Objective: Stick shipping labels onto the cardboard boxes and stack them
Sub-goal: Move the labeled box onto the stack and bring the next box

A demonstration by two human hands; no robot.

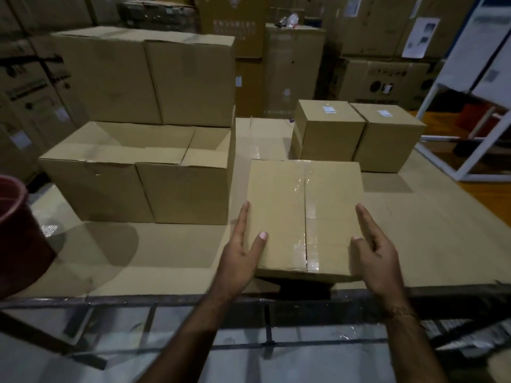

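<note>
Low in the middle of the frame, the left hand [243, 254] lies with straight fingers along the left edge of a taped box [304, 217], its thumb flat on the box top. The right hand [376, 252] mirrors it at the right edge, fingers straight and spread, thumb tip touching the top near the corner. Neither grip curls round anything; both are spread apart, bracketing the box between them.

The taped box sits at the near edge of the worktop [171, 250], which is covered in flat cardboard. A clear tape strip [311, 217] runs down the seam of its lid, and no label shows on its top.

Just left of it, almost touching, stands a stack of large boxes [143, 123], two tiers high, walling off the left side. Behind it, toward the upper right of the frame, two small boxes [356, 134] stand side by side, touching, each with a white label [329, 109] on top. A dark red bucket [19, 233] shows at the left edge of the frame. Printed cartons [384, 78] fill the background, and a white frame [453, 161] leans at the right.
</note>
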